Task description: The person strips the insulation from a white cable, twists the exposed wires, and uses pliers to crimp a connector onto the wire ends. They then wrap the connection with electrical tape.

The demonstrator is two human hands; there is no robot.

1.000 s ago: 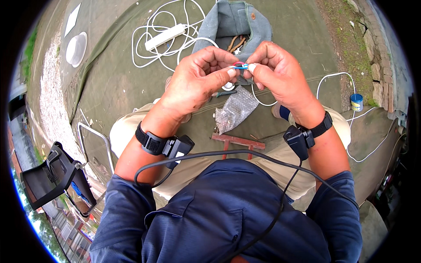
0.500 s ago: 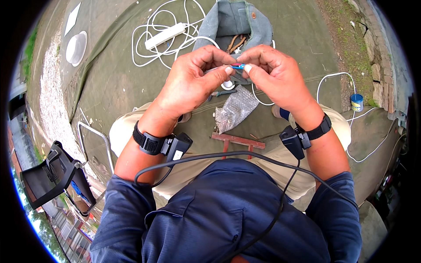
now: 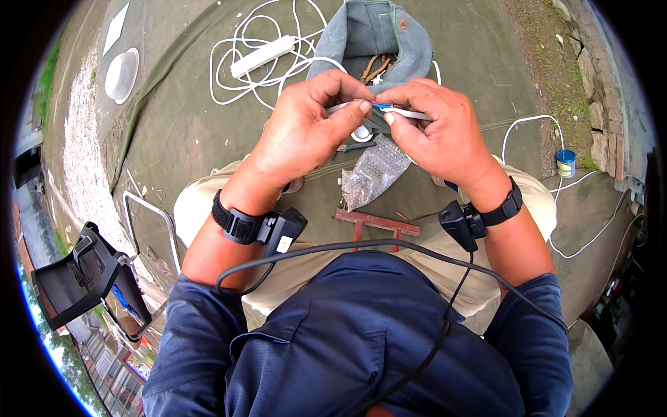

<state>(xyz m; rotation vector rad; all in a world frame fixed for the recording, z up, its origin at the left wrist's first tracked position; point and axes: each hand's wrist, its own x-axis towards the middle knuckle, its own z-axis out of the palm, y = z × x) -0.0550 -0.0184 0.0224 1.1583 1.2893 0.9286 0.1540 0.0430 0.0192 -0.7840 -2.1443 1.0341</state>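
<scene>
My left hand [image 3: 309,128] pinches a white cable near its thin red and blue inner wires [image 3: 379,104]. My right hand [image 3: 438,132] grips the white cable's length [image 3: 410,113] on the other side of those wires, thumb underneath and fingers above. The fingertips of both hands are close together over the opening of a grey-blue canvas bag [image 3: 368,31], where orange-handled pliers [image 3: 376,68] show. Below my hands lie a crumpled bubble-wrap bag [image 3: 375,174] and part of a dark-handled tool [image 3: 351,147], mostly hidden.
A white power strip [image 3: 262,57] lies in loops of cord on the green tarp [image 3: 167,118]. A red stool [image 3: 379,222] stands between my legs. A blue can [image 3: 565,162] is at right; a black mesh chair [image 3: 73,281] and clear plastic bowl [image 3: 121,76] are at left.
My right thumb has slipped slightly down from the coloured wires, and a length of white cable now shows between my right thumb and fingers. My left hand has barely moved.
</scene>
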